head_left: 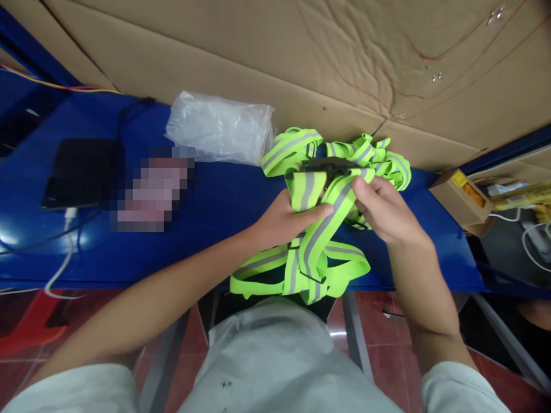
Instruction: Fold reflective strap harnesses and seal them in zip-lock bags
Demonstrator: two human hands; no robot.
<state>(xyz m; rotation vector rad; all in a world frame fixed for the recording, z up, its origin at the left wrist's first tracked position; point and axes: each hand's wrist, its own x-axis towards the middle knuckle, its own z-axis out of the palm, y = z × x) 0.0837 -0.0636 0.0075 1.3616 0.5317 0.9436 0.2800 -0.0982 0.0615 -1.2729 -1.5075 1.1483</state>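
Note:
A neon yellow-green reflective strap [327, 235] with a grey stripe is held up between my two hands. My left hand [286, 221] is closed around a looped part of it, thumb lying across the band. With its thumb and fingers, my right hand [383, 209] pinches the strap's upper fold. A dark part, perhaps a buckle, shows between the hands; the folds partly hide it. Lower loops with black slider buckles [313, 277] rest at the table's front edge. More reflective straps [390, 166] lie bunched behind my hands.
On the blue table [215, 212], a clear plastic bag [221, 126] lies at the back against a cardboard panel [258, 46]. To the left are a black device [80, 172] with a white cable and a blurred-out item [152, 192]. An open cardboard box [460, 198] stands at right.

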